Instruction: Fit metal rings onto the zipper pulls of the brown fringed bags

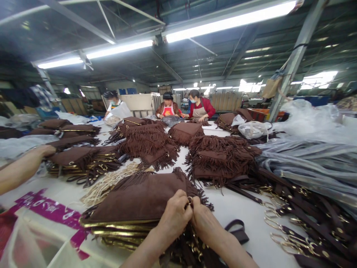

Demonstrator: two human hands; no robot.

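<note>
A stack of brown suede fringed bags (139,203) with gold zip edges lies on the white table right in front of me. My left hand (174,217) and my right hand (206,223) meet at the stack's right corner. Both pinch a small gold ring (189,202) on the top bag, fingers closed. Dark brown straps with gold clasps (192,249) lie under my wrists.
More piles of fringed bags (220,160) cover the table (242,212). Loose straps with gold rings (301,219) lie at the right, clear plastic bags (306,163) behind them. Another person's arm (25,165) reaches onto a pile at the left. Three people work at the far end.
</note>
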